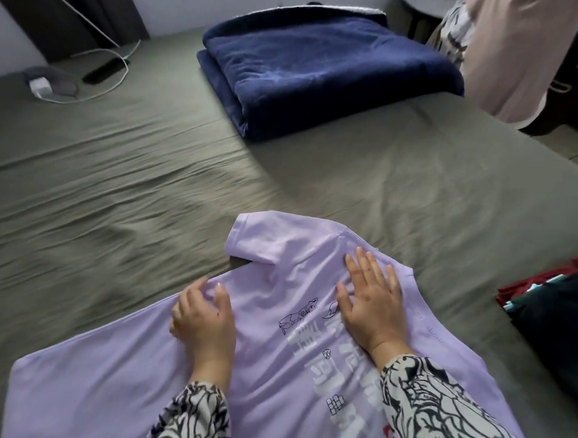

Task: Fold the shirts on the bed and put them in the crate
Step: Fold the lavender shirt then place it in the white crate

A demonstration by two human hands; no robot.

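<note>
A lilac T-shirt (276,360) with white and black print lies spread on the grey-green bed sheet (116,198), one short sleeve pointing away from me. My left hand (204,316) rests on the shirt near its far edge, fingers curled and bunching the cloth a little. My right hand (370,298) lies flat on the shirt near the shoulder seam, fingers straight and spread. No crate is in view.
A folded navy blanket (325,70) sits at the back of the bed. Folded dark, red and teal clothes (556,307) lie at the right edge. A pale pink garment (517,47) hangs at the upper right. A white cable and a charger (40,86) lie far left.
</note>
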